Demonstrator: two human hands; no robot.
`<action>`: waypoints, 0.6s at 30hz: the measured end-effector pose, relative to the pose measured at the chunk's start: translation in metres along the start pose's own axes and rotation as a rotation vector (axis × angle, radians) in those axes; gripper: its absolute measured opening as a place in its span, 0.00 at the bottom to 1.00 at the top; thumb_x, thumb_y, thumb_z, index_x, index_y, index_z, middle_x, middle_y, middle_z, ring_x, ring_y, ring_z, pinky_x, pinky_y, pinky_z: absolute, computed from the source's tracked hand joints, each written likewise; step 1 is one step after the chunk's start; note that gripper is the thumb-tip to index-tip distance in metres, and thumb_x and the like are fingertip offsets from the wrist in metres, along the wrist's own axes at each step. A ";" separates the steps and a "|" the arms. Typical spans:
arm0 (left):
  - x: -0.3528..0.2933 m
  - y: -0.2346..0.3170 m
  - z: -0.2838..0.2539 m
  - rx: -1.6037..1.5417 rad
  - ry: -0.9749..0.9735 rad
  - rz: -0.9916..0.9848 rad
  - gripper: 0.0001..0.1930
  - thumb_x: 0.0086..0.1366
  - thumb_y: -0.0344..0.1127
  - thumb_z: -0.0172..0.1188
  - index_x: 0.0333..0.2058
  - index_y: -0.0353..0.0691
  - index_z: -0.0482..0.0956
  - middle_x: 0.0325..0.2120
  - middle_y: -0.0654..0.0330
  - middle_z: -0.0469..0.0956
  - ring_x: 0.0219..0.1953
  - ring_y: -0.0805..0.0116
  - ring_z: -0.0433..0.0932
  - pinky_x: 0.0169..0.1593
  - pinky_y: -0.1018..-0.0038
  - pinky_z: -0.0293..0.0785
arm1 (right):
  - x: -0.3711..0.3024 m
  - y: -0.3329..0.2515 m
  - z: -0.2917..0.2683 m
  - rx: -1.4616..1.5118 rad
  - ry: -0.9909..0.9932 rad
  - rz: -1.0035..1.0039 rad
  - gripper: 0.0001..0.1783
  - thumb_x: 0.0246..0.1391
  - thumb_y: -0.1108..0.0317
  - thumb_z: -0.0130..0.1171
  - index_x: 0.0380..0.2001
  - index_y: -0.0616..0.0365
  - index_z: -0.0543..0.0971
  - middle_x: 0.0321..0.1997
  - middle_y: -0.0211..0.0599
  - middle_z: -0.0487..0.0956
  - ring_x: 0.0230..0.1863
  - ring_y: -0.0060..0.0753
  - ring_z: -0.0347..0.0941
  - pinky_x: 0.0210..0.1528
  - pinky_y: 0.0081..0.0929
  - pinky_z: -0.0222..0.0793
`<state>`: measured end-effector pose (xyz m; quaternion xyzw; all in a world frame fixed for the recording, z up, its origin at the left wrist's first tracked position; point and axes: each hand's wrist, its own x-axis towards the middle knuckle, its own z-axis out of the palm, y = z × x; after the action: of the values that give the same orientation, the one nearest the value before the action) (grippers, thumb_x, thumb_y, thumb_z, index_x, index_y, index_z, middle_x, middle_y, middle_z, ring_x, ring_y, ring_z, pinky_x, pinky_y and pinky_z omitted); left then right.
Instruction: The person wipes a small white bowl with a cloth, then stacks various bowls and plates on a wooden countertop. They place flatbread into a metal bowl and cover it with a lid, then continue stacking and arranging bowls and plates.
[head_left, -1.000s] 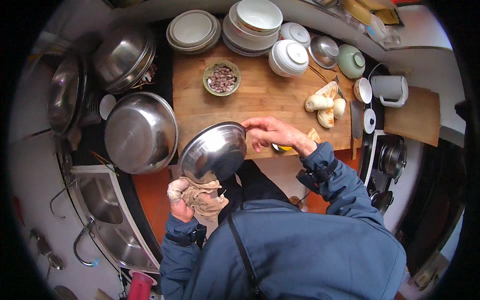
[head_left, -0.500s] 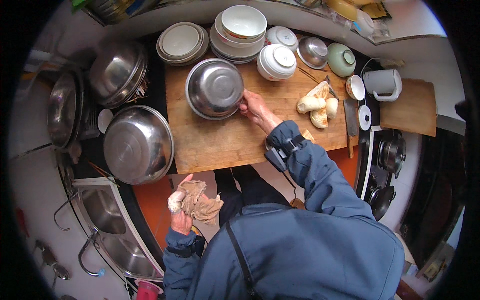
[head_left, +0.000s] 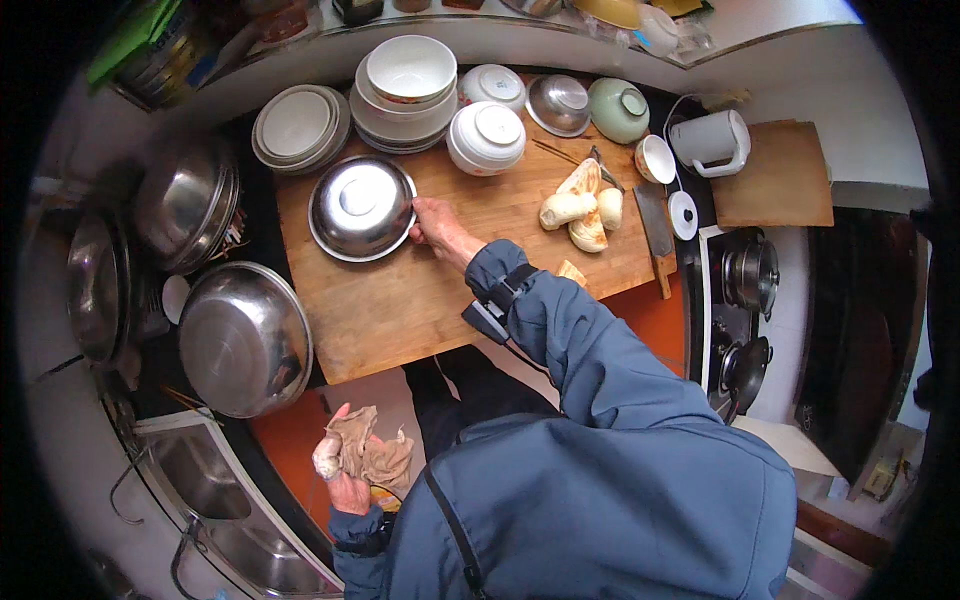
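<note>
My right hand point(head_left: 440, 228) grips the rim of an upside-down stainless steel bowl point(head_left: 362, 208), fingers closed at its right edge. The bowl is over the left back part of a wooden cutting board point(head_left: 400, 300), close in front of the stacked plates. Low at the left, in front of the counter, my left hand point(head_left: 347, 490) is closed around a crumpled tan cloth point(head_left: 372, 455). Part of the cloth hangs down beside the fingers.
Behind the board stand stacked plates point(head_left: 290, 125), white bowls point(head_left: 487, 138) and a green bowl point(head_left: 618, 110). Pale peeled vegetables point(head_left: 588, 210) and a cleaver point(head_left: 656, 225) lie at right. A large metal basin point(head_left: 245, 340) sits left, above the sink point(head_left: 205, 480). An electric kettle point(head_left: 710, 143) stands far right.
My right hand has lowered the metal bowl toward the board, and its bottom now faces up more levelly. The whole view has shifted. My left hand still holds the cloth.
</note>
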<state>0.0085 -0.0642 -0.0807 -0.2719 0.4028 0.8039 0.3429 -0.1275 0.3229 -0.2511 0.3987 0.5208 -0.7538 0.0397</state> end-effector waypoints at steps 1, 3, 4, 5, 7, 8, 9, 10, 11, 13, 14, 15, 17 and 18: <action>0.000 0.001 0.000 0.047 -0.010 0.017 0.29 0.72 0.47 0.51 0.63 0.31 0.71 0.55 0.51 0.79 0.55 0.61 0.80 0.59 0.66 0.78 | -0.001 -0.001 0.000 -0.030 0.009 0.002 0.20 0.73 0.56 0.43 0.36 0.58 0.79 0.19 0.31 0.77 0.16 0.22 0.67 0.16 0.24 0.61; -0.001 0.004 0.000 0.065 -0.058 0.031 0.29 0.72 0.47 0.51 0.63 0.31 0.71 0.55 0.51 0.79 0.55 0.61 0.80 0.60 0.66 0.78 | -0.004 -0.003 -0.002 -0.010 0.023 0.010 0.20 0.74 0.56 0.44 0.39 0.61 0.79 0.21 0.32 0.78 0.18 0.23 0.73 0.18 0.23 0.69; -0.001 0.005 -0.001 0.077 -0.080 0.050 0.29 0.72 0.47 0.51 0.63 0.31 0.71 0.55 0.51 0.78 0.55 0.60 0.80 0.60 0.66 0.77 | -0.006 -0.005 -0.004 -0.020 0.014 0.004 0.20 0.73 0.56 0.45 0.39 0.62 0.79 0.22 0.33 0.78 0.19 0.24 0.75 0.19 0.23 0.71; -0.001 0.006 0.000 0.068 -0.074 0.036 0.29 0.72 0.47 0.51 0.63 0.31 0.71 0.55 0.51 0.79 0.55 0.60 0.80 0.60 0.66 0.77 | -0.008 -0.008 -0.005 -0.035 0.017 0.010 0.20 0.73 0.56 0.46 0.40 0.63 0.79 0.24 0.34 0.79 0.20 0.25 0.77 0.20 0.22 0.73; 0.001 0.009 0.001 0.074 -0.044 0.029 0.29 0.72 0.46 0.51 0.63 0.31 0.71 0.54 0.51 0.79 0.55 0.60 0.80 0.61 0.66 0.77 | -0.013 -0.014 -0.008 -0.085 0.002 0.008 0.20 0.73 0.56 0.48 0.41 0.64 0.79 0.27 0.35 0.81 0.22 0.27 0.80 0.21 0.22 0.75; 0.001 0.010 0.002 0.055 -0.053 0.022 0.29 0.71 0.46 0.51 0.63 0.32 0.71 0.55 0.51 0.79 0.55 0.60 0.80 0.61 0.66 0.76 | -0.016 -0.018 -0.009 -0.122 -0.019 0.002 0.20 0.73 0.57 0.49 0.42 0.65 0.79 0.28 0.36 0.81 0.23 0.27 0.81 0.22 0.22 0.76; 0.002 0.011 0.003 0.047 -0.043 0.017 0.29 0.71 0.46 0.51 0.63 0.32 0.71 0.55 0.51 0.78 0.55 0.60 0.80 0.61 0.66 0.76 | -0.018 -0.021 -0.011 -0.162 -0.033 0.020 0.20 0.72 0.57 0.50 0.43 0.66 0.79 0.30 0.37 0.82 0.24 0.28 0.82 0.22 0.22 0.77; 0.003 0.013 0.005 0.037 -0.032 0.016 0.29 0.71 0.46 0.51 0.63 0.32 0.71 0.55 0.51 0.78 0.55 0.60 0.79 0.61 0.66 0.76 | -0.021 -0.024 -0.014 -0.202 -0.056 0.009 0.20 0.72 0.57 0.51 0.43 0.66 0.79 0.31 0.38 0.82 0.25 0.28 0.83 0.23 0.22 0.77; 0.005 0.015 0.006 0.064 -0.054 0.012 0.29 0.71 0.46 0.51 0.64 0.31 0.70 0.56 0.51 0.78 0.56 0.60 0.79 0.62 0.65 0.75 | -0.023 -0.028 -0.016 -0.243 -0.078 0.022 0.19 0.72 0.57 0.51 0.43 0.67 0.79 0.31 0.38 0.82 0.25 0.29 0.83 0.23 0.22 0.78; 0.008 0.020 0.008 0.122 -0.071 0.024 0.31 0.72 0.47 0.52 0.65 0.31 0.68 0.58 0.50 0.77 0.57 0.60 0.78 0.64 0.64 0.74 | -0.027 -0.036 -0.023 -0.311 -0.145 0.037 0.20 0.72 0.57 0.52 0.44 0.68 0.78 0.33 0.38 0.83 0.26 0.29 0.83 0.24 0.23 0.79; 0.009 0.021 0.009 0.092 -0.113 -0.013 0.31 0.71 0.45 0.52 0.66 0.31 0.67 0.58 0.50 0.76 0.58 0.59 0.78 0.65 0.64 0.73 | -0.032 -0.038 -0.028 -0.324 -0.170 -0.014 0.21 0.72 0.56 0.54 0.45 0.68 0.79 0.33 0.37 0.82 0.28 0.28 0.83 0.26 0.24 0.80; 0.009 0.023 0.009 0.072 -0.126 -0.041 0.31 0.70 0.44 0.51 0.66 0.31 0.66 0.58 0.49 0.76 0.58 0.59 0.77 0.65 0.64 0.72 | -0.035 -0.041 -0.030 -0.295 -0.156 -0.008 0.21 0.71 0.55 0.56 0.45 0.67 0.79 0.33 0.36 0.82 0.28 0.27 0.83 0.27 0.24 0.80; 0.008 0.026 0.007 0.089 -0.132 -0.049 0.32 0.68 0.41 0.50 0.67 0.31 0.65 0.59 0.48 0.75 0.60 0.58 0.76 0.67 0.63 0.70 | -0.041 -0.048 -0.034 -0.457 -0.165 0.001 0.21 0.71 0.54 0.56 0.47 0.65 0.78 0.35 0.37 0.82 0.30 0.24 0.82 0.28 0.23 0.80; 0.011 0.026 0.007 0.123 -0.140 -0.043 0.32 0.67 0.40 0.50 0.68 0.31 0.64 0.59 0.47 0.75 0.61 0.57 0.75 0.68 0.63 0.68 | -0.045 -0.053 -0.037 -0.414 -0.209 0.036 0.21 0.71 0.55 0.56 0.48 0.65 0.78 0.38 0.38 0.83 0.30 0.23 0.81 0.28 0.23 0.80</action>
<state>-0.0191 -0.0658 -0.0725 -0.2022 0.4203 0.7872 0.4034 -0.1012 0.3612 -0.1879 0.3110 0.6503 -0.6672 0.1879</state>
